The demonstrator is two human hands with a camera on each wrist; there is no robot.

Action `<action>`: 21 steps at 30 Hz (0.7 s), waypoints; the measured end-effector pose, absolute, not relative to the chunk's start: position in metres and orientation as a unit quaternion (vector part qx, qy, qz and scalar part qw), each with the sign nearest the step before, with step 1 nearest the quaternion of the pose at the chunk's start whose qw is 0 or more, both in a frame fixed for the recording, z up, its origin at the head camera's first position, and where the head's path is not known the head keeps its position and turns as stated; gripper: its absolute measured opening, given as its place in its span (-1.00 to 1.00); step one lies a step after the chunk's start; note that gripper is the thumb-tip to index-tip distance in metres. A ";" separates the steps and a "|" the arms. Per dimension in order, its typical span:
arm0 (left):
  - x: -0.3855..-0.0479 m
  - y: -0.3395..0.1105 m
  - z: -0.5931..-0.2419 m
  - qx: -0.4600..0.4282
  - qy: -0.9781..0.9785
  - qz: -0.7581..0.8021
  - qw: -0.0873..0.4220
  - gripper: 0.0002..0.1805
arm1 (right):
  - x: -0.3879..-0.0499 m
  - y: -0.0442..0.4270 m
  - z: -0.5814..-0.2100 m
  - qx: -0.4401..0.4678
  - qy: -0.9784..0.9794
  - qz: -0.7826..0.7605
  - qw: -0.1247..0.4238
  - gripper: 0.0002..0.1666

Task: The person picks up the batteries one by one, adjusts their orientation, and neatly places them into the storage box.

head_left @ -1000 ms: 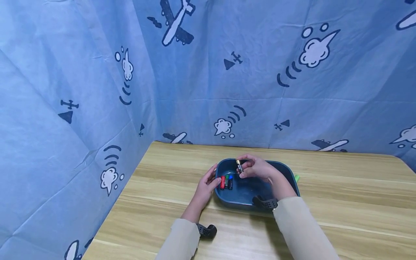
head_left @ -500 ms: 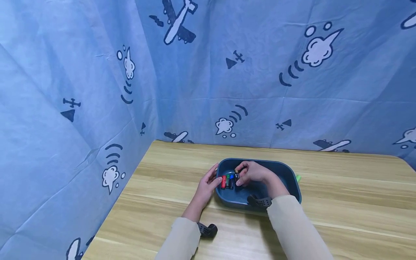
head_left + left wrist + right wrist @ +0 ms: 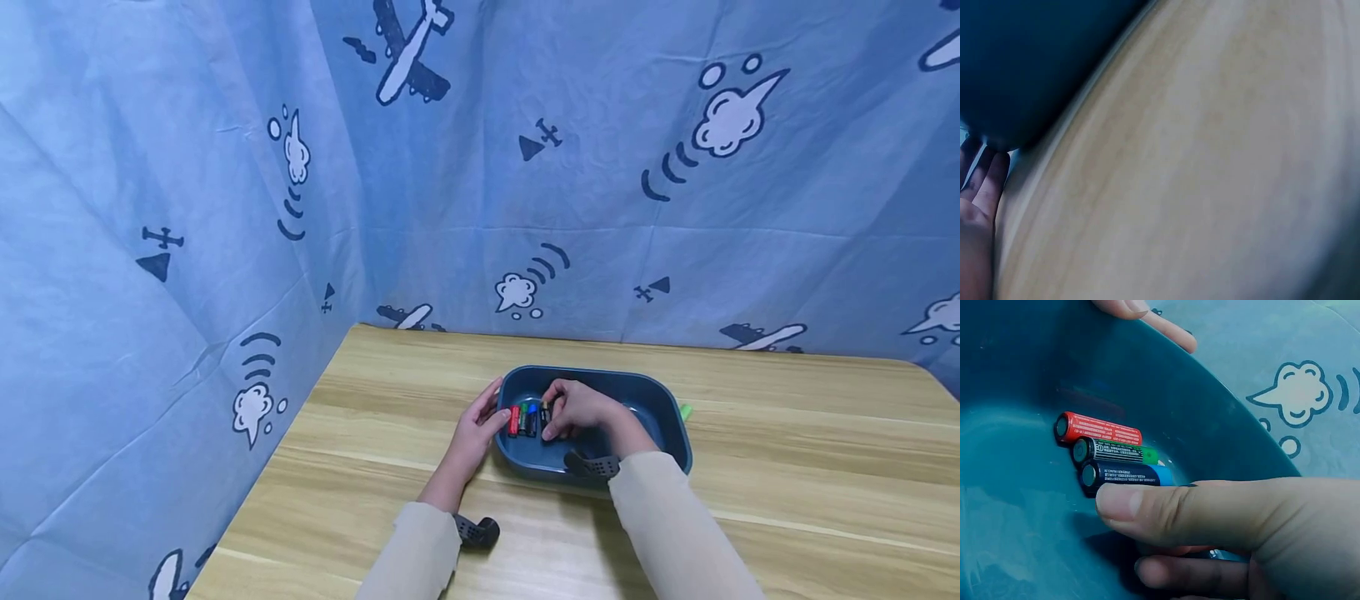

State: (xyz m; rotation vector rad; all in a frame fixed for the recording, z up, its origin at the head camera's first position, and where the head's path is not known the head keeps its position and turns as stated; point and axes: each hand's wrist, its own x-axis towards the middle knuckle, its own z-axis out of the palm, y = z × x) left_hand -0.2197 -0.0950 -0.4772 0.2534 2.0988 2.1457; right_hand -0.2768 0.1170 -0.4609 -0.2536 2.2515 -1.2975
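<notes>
My right hand (image 3: 587, 408) is inside a dark blue plastic bin (image 3: 667, 408), pinching a black battery with a gold end (image 3: 545, 412) between thumb and fingers. In the right wrist view the thumb (image 3: 1166, 509) hides that battery. To its left, a red battery (image 3: 513, 422), a green-and-black battery (image 3: 523, 418) and a dark battery with a blue end (image 3: 532, 421) lie side by side on the bin's floor. My left hand (image 3: 474, 427) holds the bin's left rim, thumb over the edge and fingers along the outside wall.
A light wood table (image 3: 810, 450) carries the bin. A bright green object (image 3: 686, 412) shows past the bin's right side, mostly hidden. Blue patterned cloth (image 3: 480, 167) hangs behind and to the left of the table.
My right hand has lowered the black battery from above the bin down beside the row of three. The left hand has stayed at the rim.
</notes>
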 end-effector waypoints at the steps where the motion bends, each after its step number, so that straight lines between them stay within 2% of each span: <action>1: -0.220 -0.095 -0.477 0.083 0.695 0.711 0.065 -0.42 | -0.277 0.117 -0.462 -0.095 0.833 -0.478 0.260 -0.39; 21: -0.221 -0.095 -0.477 0.098 0.696 0.709 0.058 -0.42 | -0.279 0.114 -0.467 -0.084 0.833 -0.477 0.267 -0.43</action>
